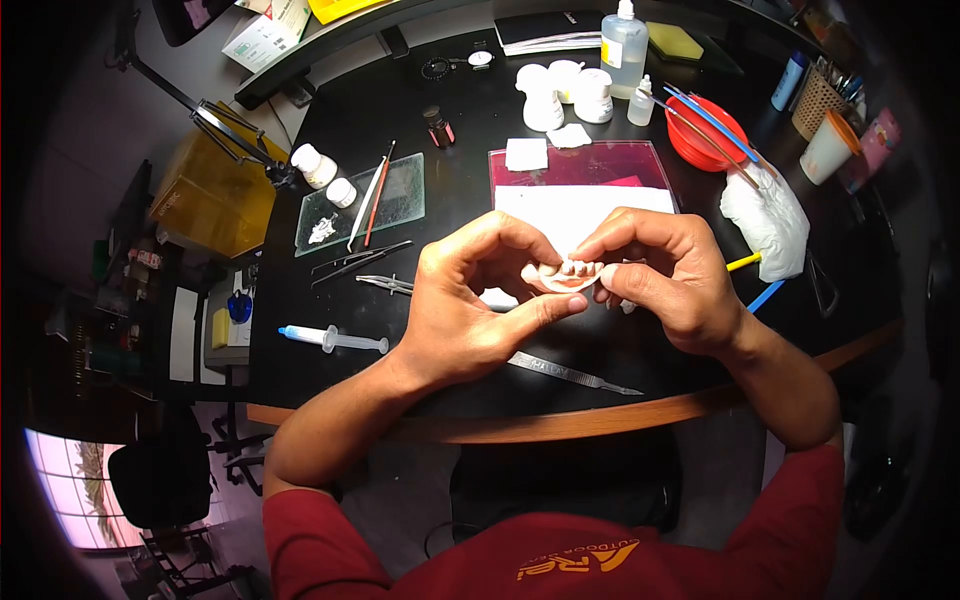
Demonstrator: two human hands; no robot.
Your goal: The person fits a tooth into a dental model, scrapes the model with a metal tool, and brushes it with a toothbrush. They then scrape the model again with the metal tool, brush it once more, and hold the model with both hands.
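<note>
A dental model [566, 282] with a row of teeth is held up over the front of the black worktop. My left hand [470, 300] pinches its left side between thumb and fingers. From the right, my right hand [668, 275] grips the other side, thumb and fingertips close to the teeth. Fingers cover parts of the model. Beneath my hands lies a metal scalpel [575, 374]. Beside my left hand are metal tweezers [384, 284] and a syringe [334, 339] with a blue tip. Behind the model is a white paper sheet [585, 205].
A glass slab [400, 200] with white powder, a small jar and slim instruments sits left. White jars [542, 108] and a clear bottle [623, 55] stand at the back. To the right are a red bowl [708, 130] with brushes and a white cloth [768, 222].
</note>
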